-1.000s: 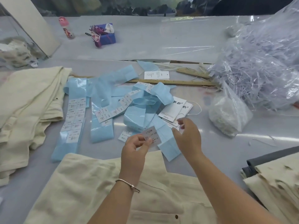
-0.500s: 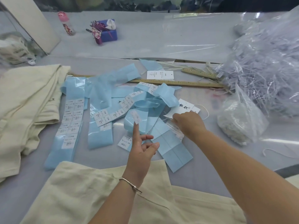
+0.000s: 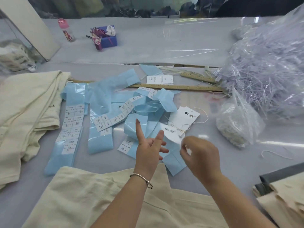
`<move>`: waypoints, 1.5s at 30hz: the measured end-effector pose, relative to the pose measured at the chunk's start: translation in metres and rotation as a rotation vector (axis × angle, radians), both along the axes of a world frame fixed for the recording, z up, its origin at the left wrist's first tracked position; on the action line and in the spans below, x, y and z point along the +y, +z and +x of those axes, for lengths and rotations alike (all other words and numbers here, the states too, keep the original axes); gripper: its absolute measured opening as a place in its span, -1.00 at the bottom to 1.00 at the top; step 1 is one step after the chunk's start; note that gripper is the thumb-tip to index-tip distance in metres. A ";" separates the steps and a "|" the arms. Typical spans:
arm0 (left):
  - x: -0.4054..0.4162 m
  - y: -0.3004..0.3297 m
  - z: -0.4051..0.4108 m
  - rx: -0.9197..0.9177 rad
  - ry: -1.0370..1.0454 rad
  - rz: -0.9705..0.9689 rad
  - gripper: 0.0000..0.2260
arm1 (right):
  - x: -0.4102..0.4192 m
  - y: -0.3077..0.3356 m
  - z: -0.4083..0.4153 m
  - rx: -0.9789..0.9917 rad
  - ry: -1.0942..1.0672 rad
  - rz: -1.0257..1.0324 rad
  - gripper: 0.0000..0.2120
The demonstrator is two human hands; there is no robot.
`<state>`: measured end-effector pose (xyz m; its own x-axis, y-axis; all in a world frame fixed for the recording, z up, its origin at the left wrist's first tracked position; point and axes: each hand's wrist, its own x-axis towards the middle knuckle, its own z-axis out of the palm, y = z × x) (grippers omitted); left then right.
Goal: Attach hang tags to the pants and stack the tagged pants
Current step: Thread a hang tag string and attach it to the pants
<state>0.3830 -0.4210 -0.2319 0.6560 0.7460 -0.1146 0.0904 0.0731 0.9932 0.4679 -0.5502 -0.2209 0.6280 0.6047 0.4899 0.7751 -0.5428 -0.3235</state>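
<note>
Right hand pinches a tag lifted just beyond the spread, empty left hand, probably readying it for the pants below.

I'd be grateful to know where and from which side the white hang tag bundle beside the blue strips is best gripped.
Probably by the bare far-right corner of the hang tag bundle, coming from the right. The tags lie flat and fanned, that corner juts clear of the blue strips, and the string tie sits at the near end.

Bright, even light is falling from above, making white glare on the clear plastic bags. The wide lens is bending the edges, and the right hand is looking blurred.
</note>
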 end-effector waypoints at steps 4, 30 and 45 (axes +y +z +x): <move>-0.009 0.003 -0.005 0.019 -0.041 0.005 -0.14 | -0.029 0.004 -0.040 0.058 0.074 -0.016 -0.75; -0.088 0.071 -0.090 -0.286 -0.405 -0.143 0.01 | -0.090 0.069 -0.076 1.481 0.616 0.229 -0.55; -0.090 0.076 -0.096 -0.310 -0.414 -0.165 -0.05 | -0.096 0.072 -0.081 1.567 0.656 0.370 -0.67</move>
<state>0.2873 -0.5106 -0.1561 0.9127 0.4069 0.0369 -0.1506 0.2509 0.9562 0.3870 -0.6462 -0.1491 0.3198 0.9382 -0.1325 -0.3255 -0.0225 -0.9453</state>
